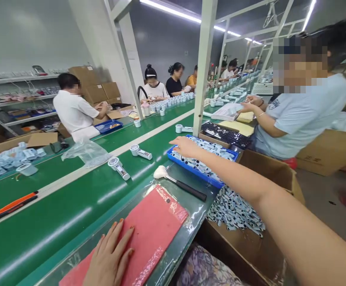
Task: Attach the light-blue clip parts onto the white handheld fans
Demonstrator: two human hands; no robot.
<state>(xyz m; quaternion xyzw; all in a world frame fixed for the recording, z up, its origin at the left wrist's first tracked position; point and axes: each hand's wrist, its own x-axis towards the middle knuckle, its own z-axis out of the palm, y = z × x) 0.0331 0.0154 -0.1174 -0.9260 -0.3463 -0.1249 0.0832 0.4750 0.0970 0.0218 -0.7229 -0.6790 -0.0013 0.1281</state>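
Note:
My left hand [110, 254] lies flat with spread fingers on a red pad [153, 222] at the near edge of the work surface. My right hand [185, 147] is stretched out over the left corner of a blue tray [195, 171] full of small light-blue parts, its index finger extended, with nothing visible in it. Between the pad and the tray rests a hammer [179, 183] with a white head and black handle. Two light-blue devices with round heads, one nearer [118, 168] and one farther [141, 152], lie on the green conveyor belt [80, 212].
A cardboard box [241, 242] of loose light-blue parts stands below the tray. A white post [204, 67] rises behind the tray. A person [306, 107] works at the right; several others sit across the belt. Pliers [10, 207] lie at the far left.

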